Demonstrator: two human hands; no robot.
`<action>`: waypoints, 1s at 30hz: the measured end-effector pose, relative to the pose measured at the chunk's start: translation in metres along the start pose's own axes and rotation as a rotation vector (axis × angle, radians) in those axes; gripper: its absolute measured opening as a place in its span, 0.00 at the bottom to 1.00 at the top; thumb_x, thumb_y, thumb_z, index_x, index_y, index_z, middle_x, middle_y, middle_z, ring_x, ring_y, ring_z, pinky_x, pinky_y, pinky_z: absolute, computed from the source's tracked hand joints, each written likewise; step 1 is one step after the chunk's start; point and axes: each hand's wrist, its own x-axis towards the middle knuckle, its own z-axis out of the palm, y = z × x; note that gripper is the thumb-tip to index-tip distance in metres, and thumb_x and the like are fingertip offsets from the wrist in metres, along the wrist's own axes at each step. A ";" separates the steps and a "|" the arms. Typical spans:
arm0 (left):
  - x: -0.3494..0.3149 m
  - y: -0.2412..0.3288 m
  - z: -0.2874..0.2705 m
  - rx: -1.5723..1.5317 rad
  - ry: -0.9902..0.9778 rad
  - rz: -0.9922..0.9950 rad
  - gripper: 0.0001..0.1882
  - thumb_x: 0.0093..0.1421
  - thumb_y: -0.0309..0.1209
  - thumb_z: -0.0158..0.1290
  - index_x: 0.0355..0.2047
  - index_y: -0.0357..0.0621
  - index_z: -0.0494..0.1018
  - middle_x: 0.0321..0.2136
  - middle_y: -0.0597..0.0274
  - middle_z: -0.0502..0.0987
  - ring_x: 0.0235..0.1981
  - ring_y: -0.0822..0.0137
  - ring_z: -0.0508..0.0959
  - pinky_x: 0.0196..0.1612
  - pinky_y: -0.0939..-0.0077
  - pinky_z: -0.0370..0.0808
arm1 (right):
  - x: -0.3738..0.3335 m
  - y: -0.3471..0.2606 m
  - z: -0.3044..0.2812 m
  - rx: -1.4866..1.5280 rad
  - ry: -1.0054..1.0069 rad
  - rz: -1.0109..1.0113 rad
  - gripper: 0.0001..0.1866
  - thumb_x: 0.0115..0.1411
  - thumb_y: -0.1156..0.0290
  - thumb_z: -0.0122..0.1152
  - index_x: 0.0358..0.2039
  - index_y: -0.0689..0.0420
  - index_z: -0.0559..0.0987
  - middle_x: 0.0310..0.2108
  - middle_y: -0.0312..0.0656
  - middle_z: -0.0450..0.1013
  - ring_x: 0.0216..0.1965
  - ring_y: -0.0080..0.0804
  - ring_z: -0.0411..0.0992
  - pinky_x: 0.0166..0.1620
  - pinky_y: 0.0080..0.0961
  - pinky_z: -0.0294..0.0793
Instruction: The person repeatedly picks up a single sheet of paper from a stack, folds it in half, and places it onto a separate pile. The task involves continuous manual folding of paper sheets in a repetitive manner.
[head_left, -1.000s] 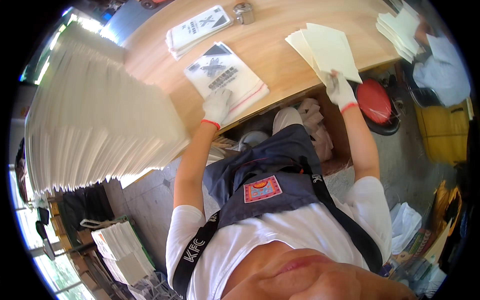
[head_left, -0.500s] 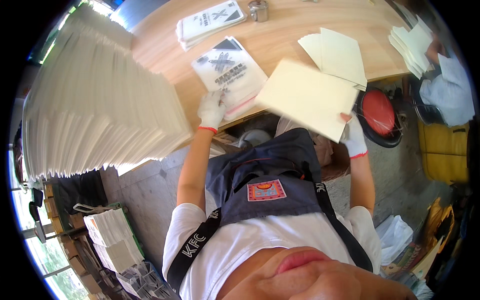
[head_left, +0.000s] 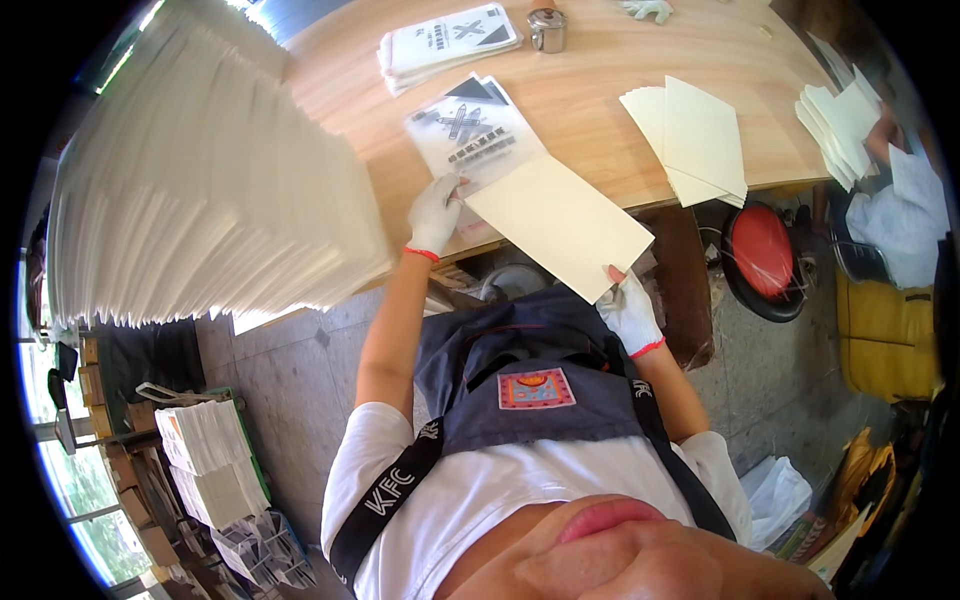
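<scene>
My right hand [head_left: 632, 314], in a white glove with bare fingertips, grips the lower right corner of a cream paper pad [head_left: 560, 228]. The pad slants across the table's front edge, its far left end over a pile of clear printed plastic bags [head_left: 478, 135]. At that end my gloved left hand [head_left: 436, 214] pinches the near edge of the top bag; whether the pad's corner is inside the bag I cannot tell. To the right lies a fanned stack of cream pads [head_left: 705, 140].
A tall stack of paper [head_left: 210, 200] stands at left. Farther back are more printed bags [head_left: 450, 45], a metal cup [head_left: 547, 32] and a white glove [head_left: 648, 10]. A red stool [head_left: 767, 250] stands below the table; at far right another person's hand [head_left: 882, 138] touches pads.
My right hand has brought the pad left and nearer to me, away from the fanned stack. The pad's left end has come over the bags beside my left hand.
</scene>
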 end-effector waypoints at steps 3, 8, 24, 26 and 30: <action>-0.001 0.001 0.000 -0.200 -0.001 0.065 0.17 0.48 0.20 0.44 0.38 0.52 0.74 0.27 0.62 0.72 0.26 0.60 0.72 0.31 0.70 0.70 | -0.005 0.006 0.008 0.041 -0.068 0.056 0.09 0.60 0.72 0.50 0.43 0.53 0.67 0.29 0.40 0.73 0.18 0.28 0.70 0.18 0.19 0.71; -0.025 0.018 0.015 -0.010 0.086 0.195 0.20 0.50 0.18 0.43 0.44 0.46 0.71 0.32 0.59 0.73 0.27 0.66 0.74 0.30 0.75 0.71 | -0.015 0.022 0.040 -0.042 -0.012 0.106 0.10 0.62 0.72 0.47 0.44 0.56 0.66 0.26 0.41 0.70 0.16 0.28 0.67 0.18 0.19 0.66; -0.100 0.062 0.117 -2.256 -0.263 -0.531 0.31 0.62 0.52 0.36 0.55 0.41 0.59 0.50 0.53 0.67 0.50 0.56 0.70 0.51 0.60 0.69 | -0.032 0.026 0.045 -0.332 -0.079 0.145 0.14 0.61 0.74 0.49 0.47 0.59 0.66 0.36 0.42 0.71 0.33 0.30 0.75 0.33 0.27 0.79; -0.122 0.043 0.153 -1.557 -0.139 -0.318 0.25 0.62 0.46 0.40 0.53 0.40 0.62 0.47 0.54 0.69 0.47 0.57 0.71 0.49 0.62 0.71 | -0.009 0.045 0.038 -0.305 -0.007 0.100 0.14 0.60 0.76 0.46 0.48 0.60 0.66 0.39 0.44 0.70 0.37 0.32 0.73 0.36 0.28 0.79; -0.125 0.036 0.183 -1.499 0.078 -0.788 0.11 0.58 0.26 0.45 0.42 0.41 0.68 0.35 0.57 0.74 0.36 0.63 0.76 0.38 0.69 0.76 | 0.065 0.067 0.043 -0.157 -0.008 0.003 0.16 0.62 0.76 0.41 0.51 0.62 0.62 0.44 0.47 0.65 0.46 0.37 0.69 0.46 0.35 0.76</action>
